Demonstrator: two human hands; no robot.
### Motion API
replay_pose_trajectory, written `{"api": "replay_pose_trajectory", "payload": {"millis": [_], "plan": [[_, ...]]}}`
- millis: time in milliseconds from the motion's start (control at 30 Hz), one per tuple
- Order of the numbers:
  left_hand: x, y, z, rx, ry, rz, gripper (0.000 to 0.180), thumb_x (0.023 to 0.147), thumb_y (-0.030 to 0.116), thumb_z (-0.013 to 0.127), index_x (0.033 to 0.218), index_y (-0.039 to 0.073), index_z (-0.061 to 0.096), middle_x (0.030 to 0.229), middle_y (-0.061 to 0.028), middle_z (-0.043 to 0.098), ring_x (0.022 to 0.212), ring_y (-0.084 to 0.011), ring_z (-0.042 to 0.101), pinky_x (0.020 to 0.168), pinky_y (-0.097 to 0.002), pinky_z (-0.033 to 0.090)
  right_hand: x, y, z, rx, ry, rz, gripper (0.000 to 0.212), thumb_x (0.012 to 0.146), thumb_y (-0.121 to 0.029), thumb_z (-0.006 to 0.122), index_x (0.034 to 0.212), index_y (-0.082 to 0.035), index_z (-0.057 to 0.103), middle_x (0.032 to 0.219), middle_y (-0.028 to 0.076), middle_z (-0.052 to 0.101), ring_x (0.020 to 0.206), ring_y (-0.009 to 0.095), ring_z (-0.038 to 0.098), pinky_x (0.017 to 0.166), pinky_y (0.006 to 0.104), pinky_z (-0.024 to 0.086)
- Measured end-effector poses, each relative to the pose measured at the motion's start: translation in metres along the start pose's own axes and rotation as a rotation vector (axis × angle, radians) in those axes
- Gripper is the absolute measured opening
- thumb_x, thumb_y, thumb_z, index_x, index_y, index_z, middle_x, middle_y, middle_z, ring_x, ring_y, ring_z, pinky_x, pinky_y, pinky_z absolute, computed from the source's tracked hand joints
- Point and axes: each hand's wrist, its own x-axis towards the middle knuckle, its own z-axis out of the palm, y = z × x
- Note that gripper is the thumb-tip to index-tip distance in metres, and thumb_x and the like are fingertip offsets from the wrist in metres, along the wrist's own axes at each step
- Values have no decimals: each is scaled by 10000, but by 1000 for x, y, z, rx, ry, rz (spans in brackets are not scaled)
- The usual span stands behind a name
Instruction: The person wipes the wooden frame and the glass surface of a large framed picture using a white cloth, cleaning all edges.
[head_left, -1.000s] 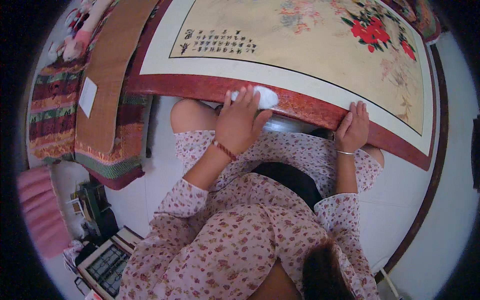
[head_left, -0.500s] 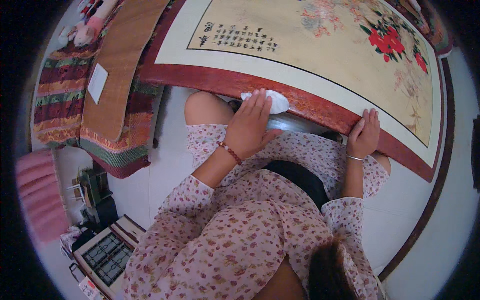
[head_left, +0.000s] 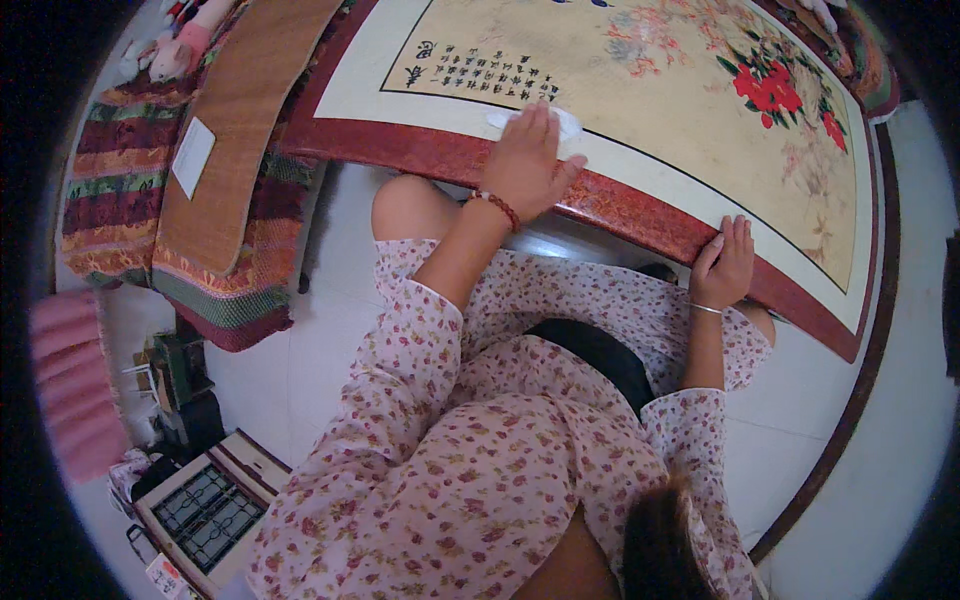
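My left hand (head_left: 531, 163), with a red bead bracelet, presses its fingers on a folded white cloth (head_left: 568, 124), part of which is hidden beneath them. The cloth lies on the pale border of a low table's top (head_left: 390, 106), close to the lines of dark writing. My right hand (head_left: 725, 264), wearing a silver bangle, rests flat on the table's red-brown rim (head_left: 640, 217) at the right; nothing shows in its fingers. The tabletop carries a painted picture with red flowers (head_left: 770, 88) on a cream ground.
Left of the table stands a seat with a striped woven cover (head_left: 115, 180) and a brown mat (head_left: 215, 160). A white card (head_left: 193, 157) lies on the mat, and a pink soft toy (head_left: 175, 60) sits behind. A framed panel (head_left: 207, 510) is at lower left.
My left hand has moved the white cloth away from me, off the red-brown rim onto the tabletop's pale border. My right hand stays on the rim.
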Motion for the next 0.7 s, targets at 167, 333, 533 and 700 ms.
{"api": "replay_pose_trajectory", "payload": {"millis": [167,333,533,700], "plan": [[-13,-12,-13,58,-96,114,672,941,427,479,1367,-80,362,1438,-289,333,1364,-399,302,1133,-436,252,-2,3,-4,-12,-28,19,308,889,-140,496,1128,-16,646,1253,202,589,1205,347,537,1021,463,396],[-19,-177,-30,457,-133,-227,690,955,503,389,1375,-45,393,1460,-256,335,1386,-389,267,1150,-422,215,1,0,-3,-7,-30,3,319,885,-145,503,1142,-10,635,1257,211,583,1205,356,534,1022,462,395],[-18,-225,-55,377,-19,-616,767,950,560,317,1363,-81,398,1408,-364,322,1331,-465,314,1114,-518,234,-2,0,-2,-23,7,29,314,868,-144,517,1118,-5,648,1239,222,590,1193,362,542,1016,466,396],[18,-112,-2,306,68,-100,713,920,495,502,1370,-48,398,1444,-302,321,1364,-420,290,1141,-475,211,-1,1,-3,-8,25,27,309,853,-136,527,1103,-5,655,1232,221,594,1186,362,548,1011,470,400]]}}
